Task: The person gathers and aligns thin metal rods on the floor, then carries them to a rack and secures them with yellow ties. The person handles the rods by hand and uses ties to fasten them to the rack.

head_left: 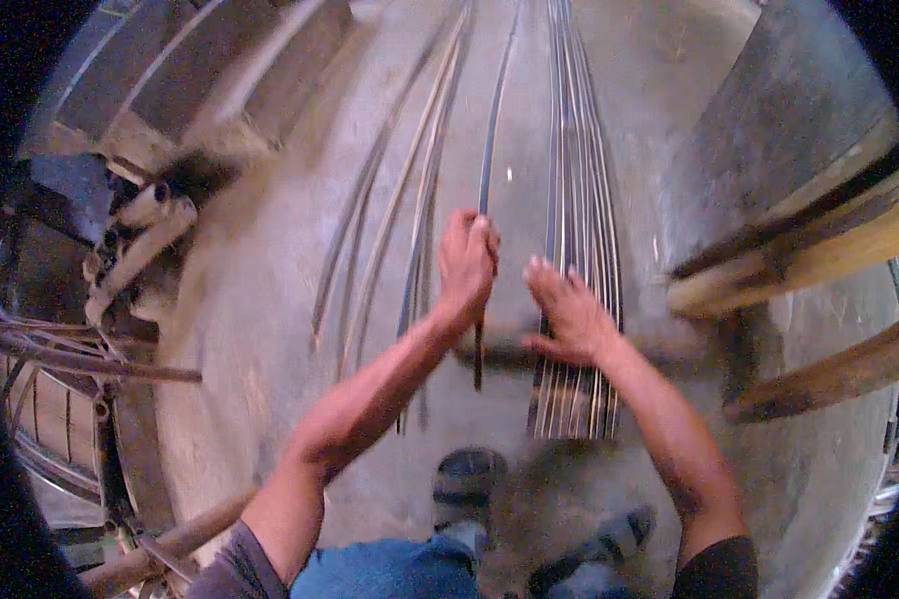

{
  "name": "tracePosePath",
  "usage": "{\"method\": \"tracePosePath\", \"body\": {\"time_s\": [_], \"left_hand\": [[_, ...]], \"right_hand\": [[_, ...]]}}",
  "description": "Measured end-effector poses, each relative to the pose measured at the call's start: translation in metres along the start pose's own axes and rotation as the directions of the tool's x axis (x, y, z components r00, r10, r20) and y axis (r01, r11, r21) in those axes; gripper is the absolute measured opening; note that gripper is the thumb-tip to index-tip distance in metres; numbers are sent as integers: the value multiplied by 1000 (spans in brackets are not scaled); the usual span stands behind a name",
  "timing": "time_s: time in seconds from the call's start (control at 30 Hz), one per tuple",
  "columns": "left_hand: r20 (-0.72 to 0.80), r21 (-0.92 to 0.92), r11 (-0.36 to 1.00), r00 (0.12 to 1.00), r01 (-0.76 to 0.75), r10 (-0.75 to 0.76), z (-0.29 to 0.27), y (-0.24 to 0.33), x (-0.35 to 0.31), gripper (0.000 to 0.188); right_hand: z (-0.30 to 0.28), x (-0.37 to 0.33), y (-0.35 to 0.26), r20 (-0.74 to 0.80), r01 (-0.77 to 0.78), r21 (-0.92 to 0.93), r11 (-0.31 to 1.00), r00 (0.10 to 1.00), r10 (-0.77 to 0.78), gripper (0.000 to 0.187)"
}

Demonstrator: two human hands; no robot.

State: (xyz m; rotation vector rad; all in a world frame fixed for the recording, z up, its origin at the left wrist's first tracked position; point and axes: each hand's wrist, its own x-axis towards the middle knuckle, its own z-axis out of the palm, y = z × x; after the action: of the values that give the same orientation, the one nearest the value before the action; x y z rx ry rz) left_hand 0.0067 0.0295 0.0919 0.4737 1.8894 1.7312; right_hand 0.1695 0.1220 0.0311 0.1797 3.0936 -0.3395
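Observation:
My left hand (469,255) is closed around a long thin dark rod (488,150), near its close end. The rod runs away from me toward the far side, and a short piece of it sticks out below my fist. To the right, my right hand (572,314) is open, fingers apart, above or touching a row of long thin rods (581,160) lying side by side. Contact there cannot be made out. On the left, several looser rods (395,215) fan out across the grey floor (290,260).
My sandalled feet (469,469) stand close below the rods. At the left are pipes and a metal frame (105,409), with stepped blocks (200,75) farther off. Wooden beams (799,260) and a dark slab (789,130) stand on the right.

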Motion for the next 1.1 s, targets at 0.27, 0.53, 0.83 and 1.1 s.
{"method": "tracePosePath", "body": {"time_s": [0.27, 0.53, 0.83, 1.1], "left_hand": [[-7, -63, 997, 999, -36, 35, -4, 0, -21, 19], [-21, 174, 985, 999, -22, 26, -3, -34, -28, 20], [-43, 311, 944, 991, -110, 130, -9, -36, -65, 20], [-86, 265, 963, 994, -46, 71, 2, -51, -89, 24]], "right_hand": [[1, 3, -7, 2, 35, -29, 999, 999, -35, 93], [0, 1, -4, 4, 12, -30, 999, 1000, -12, 95], [5, -1, -3, 2, 4, -54, 999, 1000, -4, 94], [1, 1, -7, -2, 8, -34, 999, 1000, -8, 91]]}}
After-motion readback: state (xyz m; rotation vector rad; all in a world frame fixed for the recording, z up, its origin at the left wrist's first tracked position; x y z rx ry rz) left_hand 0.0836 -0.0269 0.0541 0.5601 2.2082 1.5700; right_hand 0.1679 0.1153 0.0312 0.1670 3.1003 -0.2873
